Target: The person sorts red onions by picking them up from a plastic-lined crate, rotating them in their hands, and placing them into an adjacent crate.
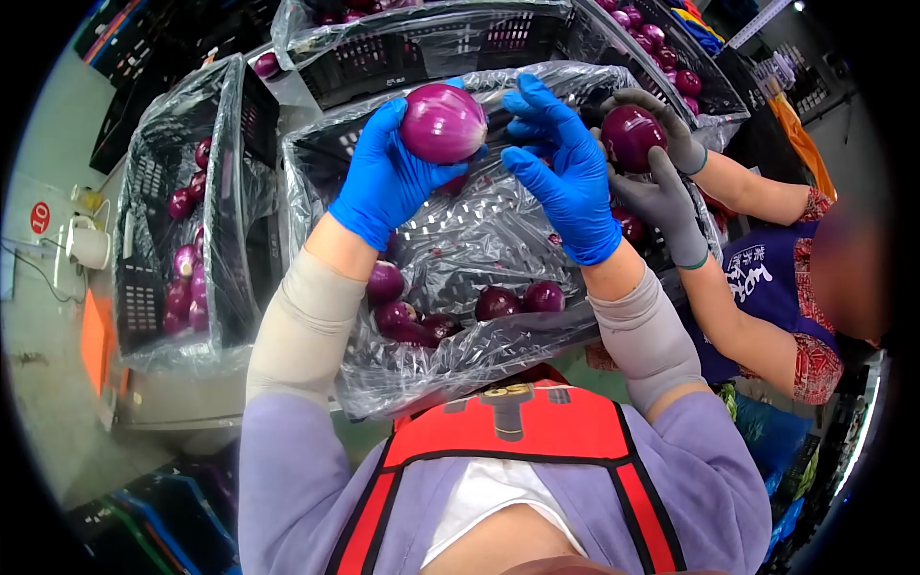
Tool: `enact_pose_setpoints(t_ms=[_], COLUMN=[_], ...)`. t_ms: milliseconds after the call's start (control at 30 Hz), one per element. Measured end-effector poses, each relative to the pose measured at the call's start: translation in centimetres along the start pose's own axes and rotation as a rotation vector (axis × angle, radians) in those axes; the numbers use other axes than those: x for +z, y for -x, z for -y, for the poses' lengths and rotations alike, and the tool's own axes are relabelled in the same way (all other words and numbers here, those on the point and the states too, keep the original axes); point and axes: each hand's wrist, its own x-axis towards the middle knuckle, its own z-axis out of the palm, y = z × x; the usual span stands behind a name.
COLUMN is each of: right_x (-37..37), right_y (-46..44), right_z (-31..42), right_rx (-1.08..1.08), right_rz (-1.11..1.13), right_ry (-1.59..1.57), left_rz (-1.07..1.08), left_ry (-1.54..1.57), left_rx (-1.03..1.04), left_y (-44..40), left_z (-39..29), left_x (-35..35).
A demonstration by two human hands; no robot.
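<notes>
A large peeled red onion sits in my left hand, its blue-gloved fingers wrapped round it above the crate. To its right is my right hand, also in a blue glove, with fingers apart and curved, nothing visible in them. Below both hands is a black crate lined with clear plastic film. Several red onions lie along its near side, among them a dark onion and another onion. Part of the crate's far side is hidden behind my hands.
At the right a co-worker's grey-gloved hands hold a dark red onion close to my right hand. A film-lined crate with onions stands at the left. More crates stand at the back, with onions at the back right.
</notes>
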Motion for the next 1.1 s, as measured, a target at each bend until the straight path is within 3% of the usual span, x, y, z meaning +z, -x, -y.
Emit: enact_pose_setpoints(t_ms=[67,167,300,367,467,533,633,667,767,900,967,1067,1100], right_x=[-0.1,-0.4,0.0,0.2,-0.3,0.1,0.2,-0.8,-0.6,0.5,0.6,0.8,0.4], right_y=[-0.2,-0.4,-0.5,-0.5,-0.7,-0.5,-0.1,-0.2,-0.7,-1.4,-1.3,-0.9,-1.0], right_z=[-0.8,-1.6,-0.6,-0.2,-0.6,0.8,0.7,0.5,-0.3,0.0,-0.3,-0.3,-0.5], right_rx=[-0.08,-0.022,-0.139,-0.082,-0.217,-0.408,-0.411,-0.38,-0.232,-0.389,-0.38,0.048,0.048], right_rz=[-0.028,-0.009,0.009,-0.029,0.008,0.036,0.016,0.095,-0.06,0.024,0.114,0.114,0.113], right_ry=[-0.014,-0.115,0.021,-0.042,0.079,0.382,0.288,0.355,0.488,0.516,0.528,-0.102,-0.1], left_rz=[-0.016,-0.036,-0.032,0.001,-0.005,-0.082,0.076,-0.177,-0.146,-0.058,-0.117,-0.004,0.038], left_ry=[0.016,0.083,0.136,0.167,0.18,0.249,0.415,0.25,0.251,0.17,-0.048,-0.22,-0.316], left_rx=[-0.068,-0.094,-0.182,-0.201,-0.187,-0.174,-0.197,-0.174,-0.228,-0.294,-0.287,-0.363,-0.404], left_y=[0.4,0.4,0.4,0.2,-0.1,-0.7,-1.8,-1.6,-1.6,-1.0,-0.5,-0.5,-0.4], left_z=[0.1,0.5,1.3,1.5,1.6,1.8,1.5,1.1,1.4,1.6,2.1,1.6,1.1], left_x=[0.4,2.0,1.5,1.3,1.4,0.7,-3.0,-1.0,-1.9,-0.8,0.7,0.3,0.3])
